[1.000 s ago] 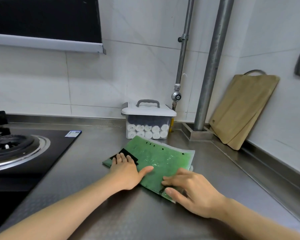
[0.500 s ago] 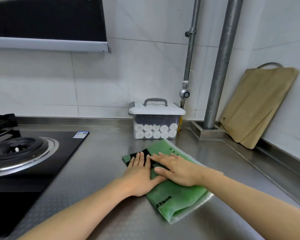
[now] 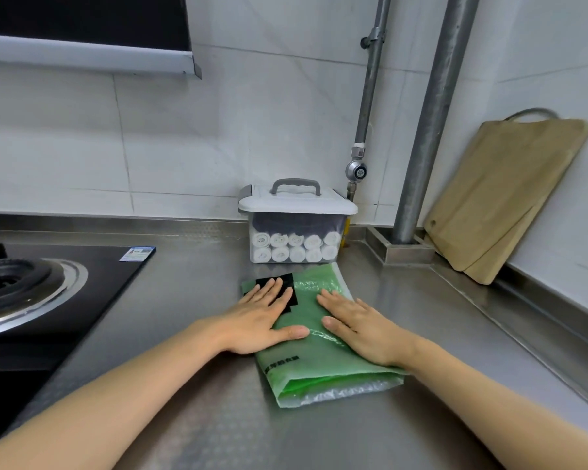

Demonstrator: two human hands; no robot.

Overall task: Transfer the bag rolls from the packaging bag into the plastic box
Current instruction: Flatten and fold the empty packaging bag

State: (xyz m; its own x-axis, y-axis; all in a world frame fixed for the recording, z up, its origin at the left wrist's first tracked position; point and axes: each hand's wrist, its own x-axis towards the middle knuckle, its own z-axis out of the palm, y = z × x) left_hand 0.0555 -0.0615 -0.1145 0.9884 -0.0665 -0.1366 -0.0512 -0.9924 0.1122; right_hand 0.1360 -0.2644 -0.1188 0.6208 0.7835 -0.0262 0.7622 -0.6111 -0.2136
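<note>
A flat green packaging bag (image 3: 323, 371) with a black label lies on the steel counter, its near end towards me. My left hand (image 3: 263, 317) lies flat on its left side, fingers straight over the black label. On the bag's right side rests my right hand (image 3: 357, 322), palm down with straight fingers. Behind the bag stands the clear plastic box (image 3: 296, 228) with a white lid and grey handle, lid on. Several white bag rolls (image 3: 296, 247) are stacked in two rows inside it.
A black gas hob (image 3: 31, 293) fills the counter's left side. Two steel pipes (image 3: 431, 120) rise behind the box at the wall corner. A wooden cutting board (image 3: 510, 195) leans on the right wall. The steel counter (image 3: 201, 385) stretches towards me.
The bag has been turned and flattened so it lies lengthwise towards me. My right hand has moved from beside the left hand to the bag's right side. The view has shifted left.
</note>
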